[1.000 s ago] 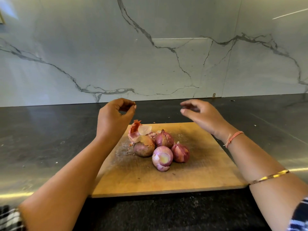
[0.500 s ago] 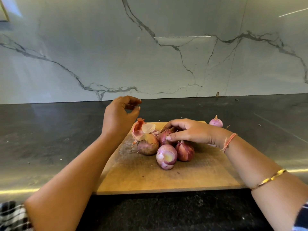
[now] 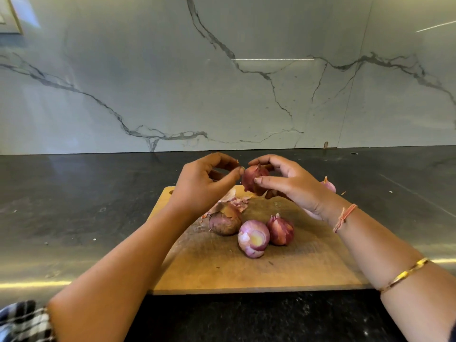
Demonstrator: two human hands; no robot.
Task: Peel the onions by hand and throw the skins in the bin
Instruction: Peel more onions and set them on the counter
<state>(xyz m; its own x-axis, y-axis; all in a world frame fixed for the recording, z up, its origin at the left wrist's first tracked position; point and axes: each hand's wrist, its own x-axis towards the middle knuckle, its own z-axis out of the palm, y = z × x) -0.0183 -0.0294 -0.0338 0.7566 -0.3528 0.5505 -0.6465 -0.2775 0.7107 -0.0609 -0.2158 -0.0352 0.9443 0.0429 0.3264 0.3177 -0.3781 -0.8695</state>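
At the lower left corner a checked sleeve (image 3: 22, 322) shows. A dark counter (image 3: 74, 206) runs across the frame, and a marble wall (image 3: 222, 70) stands behind it.

The left hand (image 3: 204, 183) is up in the air, just left of the middle. Its fingers (image 3: 222, 160) are curled in, close to the thumb. The thumb tip touches the left side of the held onion (image 3: 251, 178). I cannot tell if this hand pinches any skin.

The held onion is red and still has its skin on. It is in the air in the middle of the frame, above the far edge of the board (image 3: 246, 272).

Loose skins (image 3: 237, 201) lie on the board below the left hand. In front of them sit three more onions, close together. The dull onion (image 3: 224, 222) is on the left, the half-peeled onion (image 3: 253, 238) is in the middle and nearest the bottom of the frame, and the red onion (image 3: 281, 230) is on the right, touching the middle one.

The right hand (image 3: 293, 186) grips the held onion, with its fingers over the top and its thumb across the front.

Just right of that hand a small onion (image 3: 329, 186) sits on the counter past the board. It is pale and partly hidden. The right wrist has a pink thread (image 3: 345, 215), and a gold bangle (image 3: 407, 272) sits lower on the arm.
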